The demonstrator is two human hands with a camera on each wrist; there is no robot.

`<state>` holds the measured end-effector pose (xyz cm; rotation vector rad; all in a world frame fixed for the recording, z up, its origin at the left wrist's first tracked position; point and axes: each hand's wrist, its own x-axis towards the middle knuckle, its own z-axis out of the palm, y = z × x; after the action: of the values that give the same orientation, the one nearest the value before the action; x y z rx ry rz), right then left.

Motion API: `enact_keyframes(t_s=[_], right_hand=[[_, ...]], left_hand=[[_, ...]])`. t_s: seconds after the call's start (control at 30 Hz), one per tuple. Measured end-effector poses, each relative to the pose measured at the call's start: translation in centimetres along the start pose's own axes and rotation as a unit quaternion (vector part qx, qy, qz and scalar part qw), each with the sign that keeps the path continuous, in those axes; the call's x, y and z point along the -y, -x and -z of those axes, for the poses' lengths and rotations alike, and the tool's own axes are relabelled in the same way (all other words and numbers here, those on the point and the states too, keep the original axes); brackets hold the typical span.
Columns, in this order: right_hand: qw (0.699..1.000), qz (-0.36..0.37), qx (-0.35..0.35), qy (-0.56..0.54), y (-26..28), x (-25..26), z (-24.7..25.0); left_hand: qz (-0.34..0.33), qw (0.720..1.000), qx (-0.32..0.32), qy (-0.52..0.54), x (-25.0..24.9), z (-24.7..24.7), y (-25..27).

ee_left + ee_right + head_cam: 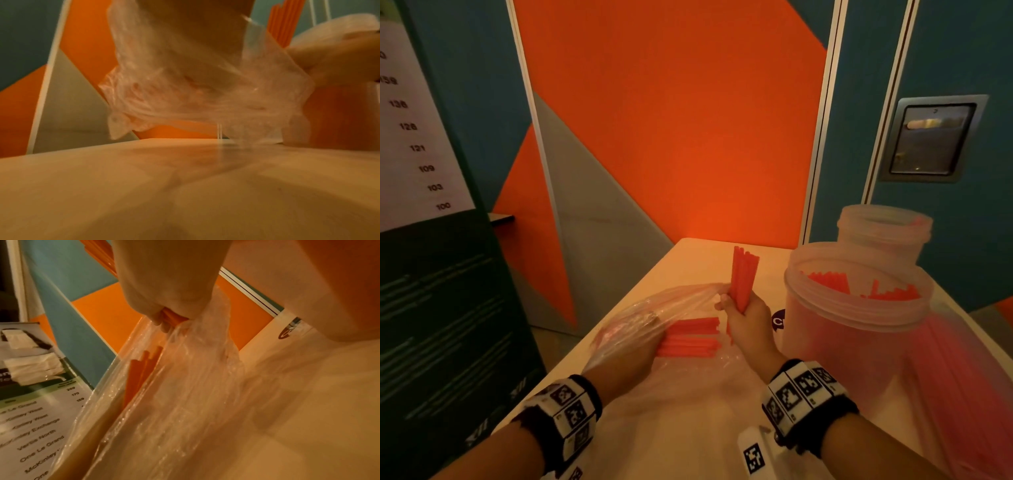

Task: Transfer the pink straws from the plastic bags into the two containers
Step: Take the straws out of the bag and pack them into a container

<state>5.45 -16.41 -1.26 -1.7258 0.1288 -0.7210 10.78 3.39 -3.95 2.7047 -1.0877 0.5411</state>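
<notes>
In the head view my right hand [734, 303] grips a bundle of pink straws [744, 274] upright, just above the mouth of a clear plastic bag [654, 308]. My left hand [635, 347] holds that bag from the left, and the film hides its fingers. More pink straws [688, 337] lie inside the bag. To the right stands a clear container [856, 318] with straws in it, and a second container [885, 229] is behind it. The right wrist view shows my fist around the straws [170, 316] above the bag [195, 369].
Another plastic bag of pink straws [962, 377] lies on the pale table [688, 260] to the right of the containers. A dark printed banner [431, 308] stands close on the left. An orange and teal partition wall [671, 120] rises behind the table's far edge.
</notes>
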Motion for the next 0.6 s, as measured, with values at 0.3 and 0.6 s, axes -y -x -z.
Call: enact_keyframes(t_s=[0.3,0.6], right_hand=[[0.998,-0.021,0.038,0.042,-0.1,-0.2,0.4],[0.991,0.043,0.089,-0.090,2.2,6.5,-0.3]], left_hand=[[-0.031,0.942,-0.105,0.317,-2.1,3.3,-1.3],[0.084,0.739,-0.240,0.624,-9.4,7.3,-3.9]])
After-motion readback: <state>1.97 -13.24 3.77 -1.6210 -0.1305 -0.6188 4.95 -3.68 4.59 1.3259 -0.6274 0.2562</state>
